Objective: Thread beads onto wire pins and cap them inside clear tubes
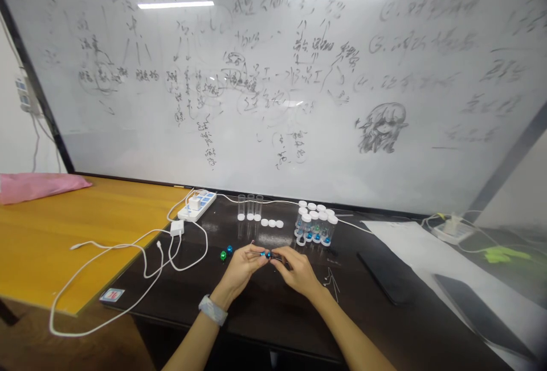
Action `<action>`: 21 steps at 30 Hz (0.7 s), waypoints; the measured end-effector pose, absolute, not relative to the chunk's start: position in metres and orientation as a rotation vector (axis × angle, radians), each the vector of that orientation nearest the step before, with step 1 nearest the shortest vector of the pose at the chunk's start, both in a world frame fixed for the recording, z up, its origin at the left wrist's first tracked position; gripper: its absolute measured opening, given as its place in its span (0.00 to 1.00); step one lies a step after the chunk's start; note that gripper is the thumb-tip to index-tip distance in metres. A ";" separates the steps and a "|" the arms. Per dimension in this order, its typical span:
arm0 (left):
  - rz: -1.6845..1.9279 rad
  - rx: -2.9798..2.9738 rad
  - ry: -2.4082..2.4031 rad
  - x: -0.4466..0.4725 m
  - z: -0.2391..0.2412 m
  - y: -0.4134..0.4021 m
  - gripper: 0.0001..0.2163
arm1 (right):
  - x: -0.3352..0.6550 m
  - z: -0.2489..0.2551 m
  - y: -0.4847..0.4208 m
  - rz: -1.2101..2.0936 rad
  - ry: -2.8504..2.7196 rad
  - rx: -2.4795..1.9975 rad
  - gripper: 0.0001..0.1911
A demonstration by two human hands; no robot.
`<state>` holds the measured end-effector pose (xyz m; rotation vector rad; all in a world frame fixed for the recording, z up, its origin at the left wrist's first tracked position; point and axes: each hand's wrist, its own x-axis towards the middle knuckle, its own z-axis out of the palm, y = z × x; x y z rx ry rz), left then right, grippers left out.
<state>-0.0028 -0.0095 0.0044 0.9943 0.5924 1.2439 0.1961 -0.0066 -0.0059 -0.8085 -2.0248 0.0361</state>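
Observation:
Close together over the dark table [282, 314], both my hands meet at a small shiny blue ball [268, 255]. My left hand [240, 268] pinches it from the left, and a thin wire-like piece sticks out past those fingers. From the other side, the fingertips of my right hand [299, 270] close on the same ball. Just beyond my left hand lie a green ball [223, 255] and another blue ball [229, 249]. A few thin wire-like pieces [332, 284] rest on the table to the right of my right hand.
Three clear tubes [250, 209] stand at the back beside white caps [272, 223]. Several capped tubes [315, 225], some holding blue balls, cluster to the right. A power strip [197, 207] and white cables [145, 257] spread left. A flat black object [383, 278] lies right.

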 end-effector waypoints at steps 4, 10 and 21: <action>1.235 1.011 0.598 -0.003 0.003 -0.009 0.14 | 0.193 -0.006 -0.007 0.050 -2.025 -0.844 0.09; 1.254 0.998 0.605 -0.002 0.002 -0.008 0.15 | 0.191 -0.006 -0.006 0.026 -2.055 -0.878 0.16; 1.247 1.010 0.596 -0.003 0.003 -0.008 0.13 | 0.195 -0.002 -0.011 0.058 -2.033 -0.780 0.10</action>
